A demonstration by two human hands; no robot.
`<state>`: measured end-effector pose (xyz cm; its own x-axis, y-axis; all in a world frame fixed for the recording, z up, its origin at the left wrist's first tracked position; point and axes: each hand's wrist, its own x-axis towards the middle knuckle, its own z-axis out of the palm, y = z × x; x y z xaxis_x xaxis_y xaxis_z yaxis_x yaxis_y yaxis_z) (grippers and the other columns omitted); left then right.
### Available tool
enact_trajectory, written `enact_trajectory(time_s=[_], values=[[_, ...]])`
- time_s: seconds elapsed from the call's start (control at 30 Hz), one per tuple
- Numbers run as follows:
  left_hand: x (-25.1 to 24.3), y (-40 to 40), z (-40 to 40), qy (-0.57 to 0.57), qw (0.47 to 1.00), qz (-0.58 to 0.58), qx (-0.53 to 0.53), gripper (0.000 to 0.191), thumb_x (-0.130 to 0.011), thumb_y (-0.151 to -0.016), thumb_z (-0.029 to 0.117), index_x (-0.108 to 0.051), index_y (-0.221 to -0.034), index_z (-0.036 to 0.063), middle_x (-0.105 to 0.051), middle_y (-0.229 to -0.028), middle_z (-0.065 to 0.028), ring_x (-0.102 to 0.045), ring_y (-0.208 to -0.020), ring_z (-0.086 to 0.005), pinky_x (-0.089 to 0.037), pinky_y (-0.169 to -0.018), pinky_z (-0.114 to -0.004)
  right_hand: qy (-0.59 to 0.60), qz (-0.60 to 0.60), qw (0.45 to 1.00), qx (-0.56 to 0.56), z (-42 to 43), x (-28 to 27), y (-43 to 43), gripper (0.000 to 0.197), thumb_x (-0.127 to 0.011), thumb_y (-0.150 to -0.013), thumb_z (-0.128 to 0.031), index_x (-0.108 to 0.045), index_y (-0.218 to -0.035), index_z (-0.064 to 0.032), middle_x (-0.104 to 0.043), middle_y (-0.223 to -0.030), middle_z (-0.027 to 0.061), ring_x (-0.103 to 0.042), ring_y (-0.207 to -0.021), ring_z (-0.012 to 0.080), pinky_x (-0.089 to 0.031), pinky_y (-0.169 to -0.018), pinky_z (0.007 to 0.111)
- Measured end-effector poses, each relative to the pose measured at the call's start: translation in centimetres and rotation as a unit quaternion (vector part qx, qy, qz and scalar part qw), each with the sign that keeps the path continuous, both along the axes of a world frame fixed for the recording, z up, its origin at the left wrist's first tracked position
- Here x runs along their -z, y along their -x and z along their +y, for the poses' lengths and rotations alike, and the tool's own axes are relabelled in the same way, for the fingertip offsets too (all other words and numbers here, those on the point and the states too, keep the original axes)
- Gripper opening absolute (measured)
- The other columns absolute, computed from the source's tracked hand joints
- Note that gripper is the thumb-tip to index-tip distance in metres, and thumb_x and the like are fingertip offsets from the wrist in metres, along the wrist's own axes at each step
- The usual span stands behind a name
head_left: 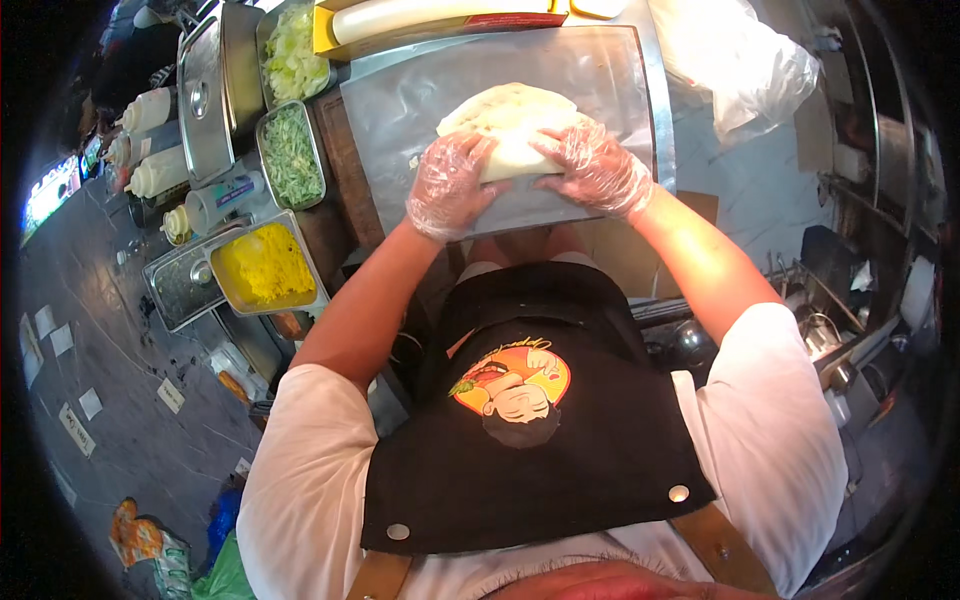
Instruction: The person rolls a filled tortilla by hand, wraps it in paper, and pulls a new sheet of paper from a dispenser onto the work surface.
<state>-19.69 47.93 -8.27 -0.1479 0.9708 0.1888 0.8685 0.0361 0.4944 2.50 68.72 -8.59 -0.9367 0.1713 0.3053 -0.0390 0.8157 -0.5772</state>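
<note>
Both my hands wear clear plastic gloves and grip the near edge of a pale flatbread [510,112], which is partly folded over towards me. My left hand [454,176] holds its left side, fingers on top and thumb below the near edge. On the right side, my right hand [592,161] grasps the same edge with its fingers curled over it. Any filling inside the fold is hidden. The bread rests over a sheet of translucent plastic wrap [390,105] spread on the worktop.
Beyond the sheet lies a yellow box with a wrap roll [442,21]. To the left stand steel pans of chopped lettuce [294,56], shredded green vegetable [291,154] and yellow shreds [266,266], a lidded pan [202,97] and several squeeze bottles [157,172]. A white plastic bag [735,67] lies right.
</note>
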Motion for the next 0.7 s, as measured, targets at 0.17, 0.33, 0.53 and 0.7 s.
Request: enact_trajectory(time_s=[0.17, 0.33, 0.53, 0.7], values=[[0.7, 1.6, 0.8, -0.089, 0.995, 0.018, 0.04, 0.064, -0.1, -0.082, 0.038, -0.076, -0.133, 0.0068, -0.079, -0.126, -0.0144, -0.076, -0.116, -0.0414, -0.06, -0.102, -0.056, -0.002, 0.025, 0.999, -0.03, 0.7, -0.7, 1.4, 0.075, -0.101, -0.082, -0.028, -0.073, -0.15, -0.0121, -0.076, -0.144, 0.0151, -0.072, -0.132, 0.0411, -0.056, -0.116, 0.055], [-2.8, 3.9, 3.8, 0.073, 0.992, -0.067, 0.073, 0.066, -0.1, -0.084, 0.038, -0.077, -0.137, 0.0053, -0.081, -0.122, -0.0205, -0.076, -0.111, -0.045, -0.061, -0.101, -0.055, 0.119, -0.049, 0.991, -0.026, 2.8, -1.8, 2.3, 0.062, -0.093, -0.093, -0.028, -0.074, -0.148, -0.0079, -0.08, -0.127, 0.0217, -0.075, -0.116, 0.0468, -0.06, -0.106, 0.053], [-6.2, 6.8, 6.9, 0.278, 0.937, -0.207, 0.052, 0.059, -0.091, -0.097, 0.038, -0.075, -0.142, 0.0038, -0.079, -0.136, -0.0245, -0.076, -0.125, -0.0437, -0.059, -0.109, -0.05, 0.223, -0.091, 0.971, -0.01, 3.9, -3.7, 4.0, 0.048, -0.08, -0.106, -0.031, -0.074, -0.145, -0.0034, -0.081, -0.118, 0.0259, -0.076, -0.108, 0.0471, -0.06, -0.097, 0.051], [-7.3, 3.8, 7.5, 0.217, 0.972, -0.066, 0.055, 0.062, -0.09, -0.095, 0.043, -0.077, -0.14, 0.0037, -0.08, -0.129, -0.0221, -0.076, -0.12, -0.0422, -0.059, -0.105, -0.052, 0.26, -0.119, 0.958, 0.009, 4.1, -4.1, 4.4, 0.038, -0.073, -0.109, -0.032, -0.08, -0.133, -0.0031, -0.082, -0.114, 0.0244, -0.077, -0.107, 0.0459, -0.06, -0.095, 0.05]])
